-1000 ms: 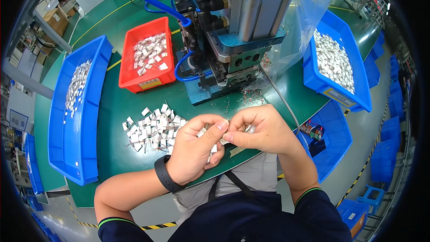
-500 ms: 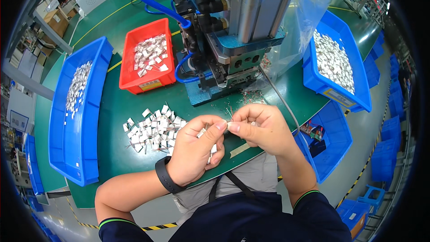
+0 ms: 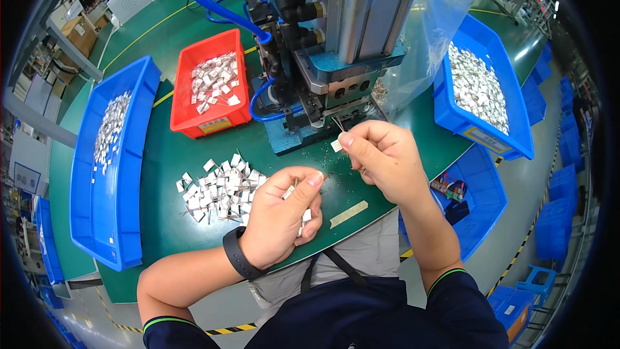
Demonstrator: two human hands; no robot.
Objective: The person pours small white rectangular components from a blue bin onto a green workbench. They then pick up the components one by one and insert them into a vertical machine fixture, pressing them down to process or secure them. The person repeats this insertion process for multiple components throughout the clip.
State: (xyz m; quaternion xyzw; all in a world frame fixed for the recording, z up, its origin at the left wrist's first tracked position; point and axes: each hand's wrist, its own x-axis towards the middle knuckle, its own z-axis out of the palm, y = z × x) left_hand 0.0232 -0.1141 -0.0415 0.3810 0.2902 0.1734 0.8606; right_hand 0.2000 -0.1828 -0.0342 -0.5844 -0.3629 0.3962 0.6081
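Note:
My right hand (image 3: 389, 163) pinches a small white block with thin wire leads (image 3: 336, 146) between thumb and fingers. It holds the block just in front of the lower jaws of a bench press (image 3: 342, 105), the wires pointing toward the machine. My left hand (image 3: 279, 213), a dark band on its wrist, is curled closed around several similar white blocks (image 3: 306, 217), partly hidden by the fingers. To its left, a loose pile of white wired blocks (image 3: 223, 189) lies on the green table (image 3: 171, 232).
A red bin (image 3: 213, 116) and a long blue bin (image 3: 106, 213) hold white blocks on the left; another blue bin (image 3: 484, 90) does on the right. Below that sits a blue tray (image 3: 481, 220) with tools. Tape (image 3: 349, 214) and wire scraps mark the table. Blue hoses (image 3: 219, 13) loop overhead.
My hands have come apart. The right one has moved up and away toward the press with a white block, while the left has stayed nearly in place with its handful.

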